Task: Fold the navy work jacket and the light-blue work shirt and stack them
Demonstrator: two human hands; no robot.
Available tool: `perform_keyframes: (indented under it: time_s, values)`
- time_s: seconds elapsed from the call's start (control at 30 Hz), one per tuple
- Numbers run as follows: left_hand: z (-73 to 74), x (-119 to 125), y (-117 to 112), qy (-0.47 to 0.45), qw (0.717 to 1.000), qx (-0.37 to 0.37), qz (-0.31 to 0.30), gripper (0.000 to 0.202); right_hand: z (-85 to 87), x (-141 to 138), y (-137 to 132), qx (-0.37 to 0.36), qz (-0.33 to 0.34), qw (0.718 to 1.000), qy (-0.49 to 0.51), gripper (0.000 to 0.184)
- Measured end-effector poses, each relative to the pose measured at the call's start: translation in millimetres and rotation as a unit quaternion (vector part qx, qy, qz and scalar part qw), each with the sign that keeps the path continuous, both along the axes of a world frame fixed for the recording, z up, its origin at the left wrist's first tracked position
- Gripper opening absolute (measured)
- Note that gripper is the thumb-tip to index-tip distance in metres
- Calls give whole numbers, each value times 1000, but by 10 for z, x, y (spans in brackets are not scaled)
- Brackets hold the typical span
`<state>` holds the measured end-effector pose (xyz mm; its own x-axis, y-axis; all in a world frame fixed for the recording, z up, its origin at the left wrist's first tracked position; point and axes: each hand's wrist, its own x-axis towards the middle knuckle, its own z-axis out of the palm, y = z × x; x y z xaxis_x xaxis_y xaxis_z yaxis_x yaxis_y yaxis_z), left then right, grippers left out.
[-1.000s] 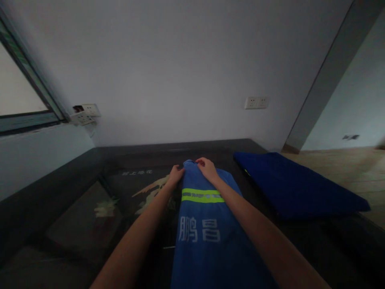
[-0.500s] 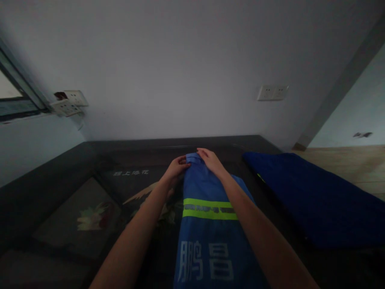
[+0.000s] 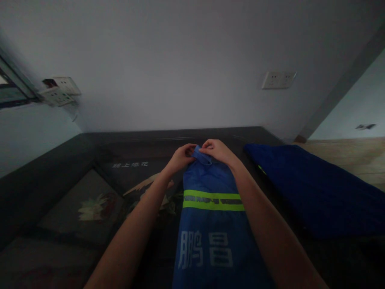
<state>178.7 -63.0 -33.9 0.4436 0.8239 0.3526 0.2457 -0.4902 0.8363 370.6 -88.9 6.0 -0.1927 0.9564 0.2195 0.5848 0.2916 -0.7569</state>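
Note:
A blue work garment with a yellow-green reflective band and white printed characters lies lengthwise on a dark table, running from the near edge toward the wall. Both my hands are at its far end. My left hand pinches the left corner of that end, fingers closed on the cloth. My right hand grips the right corner, also closed on the cloth. The far edge is lifted slightly off the table between the two hands.
A folded dark blue cloth lies on the table's right side. The table top carries a painted picture with white characters. Wall sockets sit on the wall behind; more sockets are at the left near a window.
Both hands have gone from resting on the garment's far end to pinching its corners and raising the edge. The view has also shifted a little to the left.

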Motion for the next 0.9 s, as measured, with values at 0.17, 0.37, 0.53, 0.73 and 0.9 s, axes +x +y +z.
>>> perform_keyframes:
  time_s: [0.17,0.37,0.53,0.73,0.9]
  values:
    - [32,4,-29,28,999,38,16,51,29,50,-14,-54,55,997,20,33]
    - [79,9,-83,57,996,59,21,50,114,99,-106,-103,161,982,12,29]
    - [101,18,-107,74,994,66,40,50,70,52,-47,-65,133,989,-2,15]
    - [101,1,-102,92,991,78,59,49,-20,-31,30,-41,55,997,28,10]
    - [93,-4,-82,98,991,67,64,49,-51,-102,31,-9,8,1000,27,11]
